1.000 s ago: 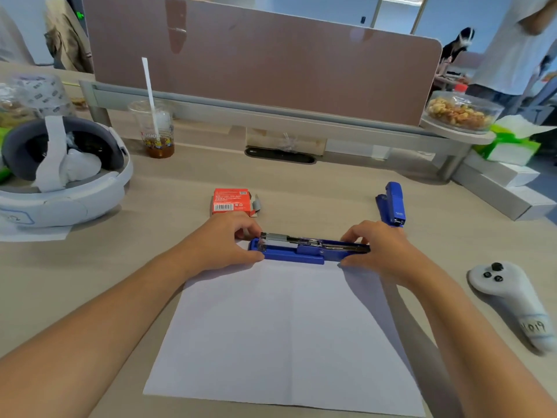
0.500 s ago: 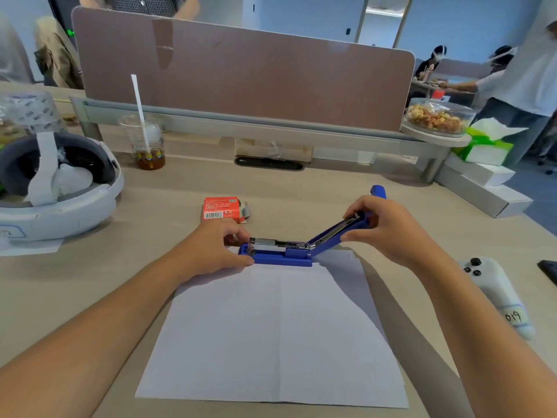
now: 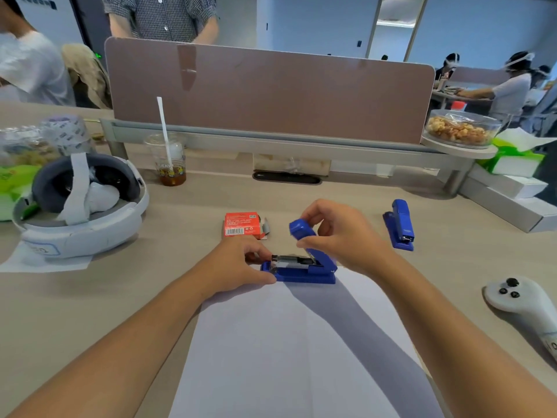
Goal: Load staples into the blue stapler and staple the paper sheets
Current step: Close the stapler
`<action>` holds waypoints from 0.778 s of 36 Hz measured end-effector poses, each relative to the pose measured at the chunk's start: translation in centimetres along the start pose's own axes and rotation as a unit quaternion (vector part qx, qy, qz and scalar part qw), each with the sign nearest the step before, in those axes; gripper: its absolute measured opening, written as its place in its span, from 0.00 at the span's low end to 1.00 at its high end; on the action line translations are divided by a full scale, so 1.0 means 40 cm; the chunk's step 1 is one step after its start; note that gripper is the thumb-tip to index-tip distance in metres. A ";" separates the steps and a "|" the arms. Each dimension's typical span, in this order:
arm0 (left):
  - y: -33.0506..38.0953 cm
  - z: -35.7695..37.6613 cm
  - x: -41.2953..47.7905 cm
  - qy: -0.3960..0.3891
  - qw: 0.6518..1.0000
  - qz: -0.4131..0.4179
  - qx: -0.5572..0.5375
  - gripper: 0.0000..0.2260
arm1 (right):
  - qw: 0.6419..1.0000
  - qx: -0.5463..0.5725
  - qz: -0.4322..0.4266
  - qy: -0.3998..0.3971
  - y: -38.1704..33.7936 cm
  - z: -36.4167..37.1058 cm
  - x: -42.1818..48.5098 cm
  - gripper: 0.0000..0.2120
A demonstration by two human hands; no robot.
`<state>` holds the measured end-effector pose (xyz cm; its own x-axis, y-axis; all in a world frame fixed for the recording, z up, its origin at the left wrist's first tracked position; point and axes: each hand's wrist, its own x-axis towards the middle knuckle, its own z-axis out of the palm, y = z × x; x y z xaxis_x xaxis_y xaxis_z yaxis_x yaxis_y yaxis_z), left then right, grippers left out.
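**Stapler lid swinging closed**

On the beige desk [image 3: 90, 312], the blue stapler [image 3: 301, 270] sits at the far edge of the paper sheets [image 3: 286, 357]. The left hand [image 3: 238, 263] pinches its front end; the right hand [image 3: 340, 236] grips the lid, raised steeper than half a second ago.

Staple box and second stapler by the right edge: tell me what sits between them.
In the head view, the right hand holding the stapler's raised top sits between the staple box and second stapler.

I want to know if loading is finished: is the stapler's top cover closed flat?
No, the right hand holds the top cover raised steeply above the blue stapler, exposing its metal channel.
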<state>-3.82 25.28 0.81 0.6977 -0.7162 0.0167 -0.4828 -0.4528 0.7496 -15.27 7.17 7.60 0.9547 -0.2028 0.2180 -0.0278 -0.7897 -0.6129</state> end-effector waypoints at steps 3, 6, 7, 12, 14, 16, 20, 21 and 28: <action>-0.001 0.001 -0.003 -0.001 1.000 -0.001 -0.013 0.11 | 0.999 -0.021 -0.011 -0.026 -0.012 0.036 0.007 0.11; -0.002 0.004 -0.004 -0.003 1.000 -0.002 -0.024 0.11 | 0.997 -0.055 -0.016 -0.060 -0.018 0.069 0.011 0.10; -0.003 0.004 -0.004 -0.006 1.000 -0.001 -0.030 0.11 | 0.995 -0.067 -0.017 -0.067 -0.019 0.078 0.013 0.10; -0.007 -0.001 0.001 -0.025 0.999 -0.004 -0.045 0.12 | 0.991 -0.093 -0.005 -0.092 -0.013 0.089 0.025 0.11; -0.008 -0.001 0.002 -0.027 0.998 -0.003 -0.053 0.13 | 0.989 -0.106 -0.006 -0.104 -0.012 0.081 0.030 0.10; -0.007 -0.001 0.000 -0.027 0.998 -0.002 -0.057 0.12 | 0.987 -0.110 -0.005 -0.114 -0.012 0.077 0.033 0.09; -0.004 0.001 0.000 -0.021 0.998 -0.007 -0.055 0.10 | 0.987 -0.115 -0.007 -0.113 -0.012 0.091 0.035 0.07; -0.002 0.001 0.000 -0.020 0.998 -0.008 -0.052 0.10 | 0.987 -0.116 -0.005 -0.113 -0.012 0.096 0.035 0.07; -0.003 0.002 0.001 -0.016 0.999 -0.009 -0.041 0.11 | 0.988 -0.103 0.001 -0.112 -0.012 0.106 0.036 0.07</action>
<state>-3.77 25.25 0.67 0.6883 -0.7252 -0.0172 -0.4246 -0.4220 0.8010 -12.64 9.71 4.98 0.9956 -0.0891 0.0292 -0.0673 -0.8956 -0.4397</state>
